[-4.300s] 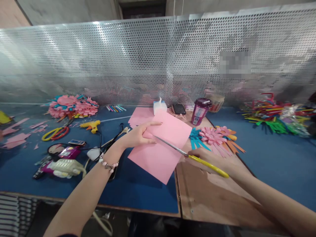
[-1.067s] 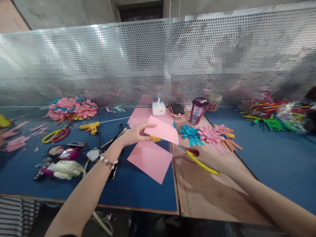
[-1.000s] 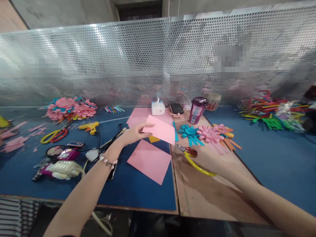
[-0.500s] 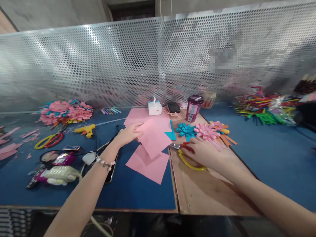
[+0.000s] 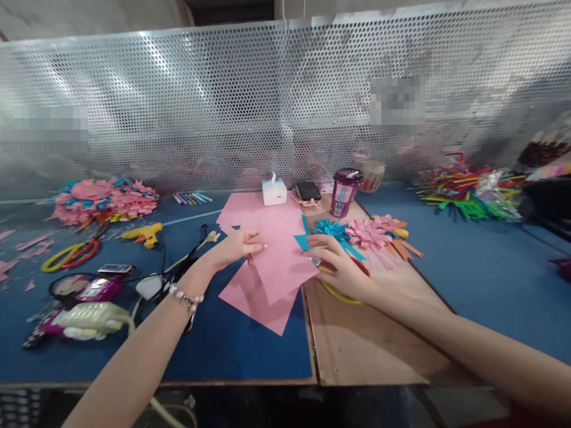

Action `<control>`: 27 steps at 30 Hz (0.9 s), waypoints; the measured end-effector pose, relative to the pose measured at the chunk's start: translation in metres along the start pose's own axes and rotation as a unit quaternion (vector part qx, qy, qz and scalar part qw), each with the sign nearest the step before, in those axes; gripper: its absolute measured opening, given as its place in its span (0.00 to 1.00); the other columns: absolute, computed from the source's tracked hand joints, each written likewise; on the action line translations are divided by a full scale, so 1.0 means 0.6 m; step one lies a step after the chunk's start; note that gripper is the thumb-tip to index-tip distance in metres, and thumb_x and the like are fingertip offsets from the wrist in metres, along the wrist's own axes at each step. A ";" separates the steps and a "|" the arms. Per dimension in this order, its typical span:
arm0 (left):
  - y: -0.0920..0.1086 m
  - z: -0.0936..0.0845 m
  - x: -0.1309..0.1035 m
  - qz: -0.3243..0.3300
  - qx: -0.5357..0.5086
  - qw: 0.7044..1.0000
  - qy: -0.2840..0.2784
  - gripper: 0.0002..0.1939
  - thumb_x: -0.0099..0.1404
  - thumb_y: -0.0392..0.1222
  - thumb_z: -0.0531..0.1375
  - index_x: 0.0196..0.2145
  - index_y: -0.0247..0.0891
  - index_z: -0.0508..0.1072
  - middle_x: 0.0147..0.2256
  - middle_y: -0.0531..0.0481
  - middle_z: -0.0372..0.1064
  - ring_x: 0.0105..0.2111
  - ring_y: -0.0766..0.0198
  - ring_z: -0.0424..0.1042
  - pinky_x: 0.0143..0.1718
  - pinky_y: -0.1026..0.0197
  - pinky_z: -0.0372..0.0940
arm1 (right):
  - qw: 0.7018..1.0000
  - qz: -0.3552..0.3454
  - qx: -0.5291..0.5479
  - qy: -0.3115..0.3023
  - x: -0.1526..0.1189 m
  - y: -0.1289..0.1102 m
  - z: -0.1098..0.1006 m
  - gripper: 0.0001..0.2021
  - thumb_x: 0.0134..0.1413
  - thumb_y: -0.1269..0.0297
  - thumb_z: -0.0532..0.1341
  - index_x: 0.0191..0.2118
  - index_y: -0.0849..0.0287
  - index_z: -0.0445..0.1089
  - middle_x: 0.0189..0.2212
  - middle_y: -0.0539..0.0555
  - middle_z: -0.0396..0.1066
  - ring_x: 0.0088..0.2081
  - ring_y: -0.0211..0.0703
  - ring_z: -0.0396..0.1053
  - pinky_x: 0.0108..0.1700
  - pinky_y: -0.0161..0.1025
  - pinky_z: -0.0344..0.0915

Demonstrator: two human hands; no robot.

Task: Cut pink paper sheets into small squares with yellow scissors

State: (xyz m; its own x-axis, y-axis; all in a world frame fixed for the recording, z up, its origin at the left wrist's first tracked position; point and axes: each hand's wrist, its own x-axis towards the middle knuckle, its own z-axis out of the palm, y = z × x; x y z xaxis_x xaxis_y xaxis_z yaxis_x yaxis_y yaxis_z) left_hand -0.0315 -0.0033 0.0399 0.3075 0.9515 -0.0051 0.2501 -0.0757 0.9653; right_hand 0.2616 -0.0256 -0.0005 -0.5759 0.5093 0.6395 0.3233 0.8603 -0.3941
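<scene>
My left hand [image 5: 243, 245] is closed on the left edge of a square of pink paper [image 5: 283, 261], thumb on top. Another pink sheet [image 5: 259, 303] lies partly under it on the blue table, and more pink paper [image 5: 234, 209] is spread behind. Above the scissors [image 5: 341, 294], my right hand [image 5: 341, 267] has its fingers apart, close to the paper's right corner. The scissors have one yellow and one red handle and are partly hidden by that hand. Behind it are a blue paper flower [image 5: 330, 229] and a pink paper flower [image 5: 366, 232].
A white tissue box [image 5: 274, 192] and a purple cup [image 5: 345, 193] stand at the back. Leftward lie a yellow glue gun [image 5: 145, 235], a second pair of scissors [image 5: 71, 257], a paper flower pile [image 5: 104, 199] and cables. Colourful pipe cleaners [image 5: 468, 193] lie far right.
My right hand has moved left off the scissors towards the pink paper, and its fingers have spread. The held sheet has shifted slightly right and down. The scissors remain on the table.
</scene>
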 end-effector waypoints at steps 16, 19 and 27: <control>0.014 0.125 -0.036 0.129 0.143 0.981 -0.020 0.22 0.60 0.44 0.61 0.53 0.38 0.69 0.51 0.44 0.71 0.49 0.55 0.70 0.50 0.56 0.63 | 0.933 0.251 0.234 0.106 -0.002 -0.006 0.022 0.10 0.56 0.55 0.63 0.35 0.55 0.66 0.34 0.50 0.70 0.36 0.42 0.69 0.40 0.40 0.66; 0.013 0.134 -0.039 0.126 0.171 0.977 -0.004 0.18 0.59 0.40 0.61 0.48 0.38 0.72 0.47 0.46 0.73 0.46 0.57 0.71 0.48 0.57 0.64 | 0.921 0.268 0.249 0.133 -0.004 -0.006 0.023 0.12 0.53 0.56 0.65 0.38 0.54 0.63 0.35 0.50 0.70 0.36 0.41 0.69 0.38 0.38 0.66; 0.008 0.132 -0.038 0.117 0.157 0.980 -0.024 0.21 0.59 0.41 0.62 0.51 0.42 0.72 0.51 0.47 0.71 0.50 0.56 0.69 0.51 0.56 0.65 | 0.947 0.249 0.191 0.070 -0.006 -0.010 0.008 0.12 0.55 0.58 0.63 0.45 0.53 0.71 0.41 0.51 0.74 0.42 0.43 0.70 0.46 0.42 0.64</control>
State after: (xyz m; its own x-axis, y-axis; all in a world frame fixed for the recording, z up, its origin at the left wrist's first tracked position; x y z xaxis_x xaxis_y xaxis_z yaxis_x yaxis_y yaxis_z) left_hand 0.0351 -0.0488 0.0238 0.4312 0.8825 0.1880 0.4359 -0.3862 0.8129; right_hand 0.2581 -0.0329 -0.0040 -0.3095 0.8707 0.3822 0.2189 0.4564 -0.8624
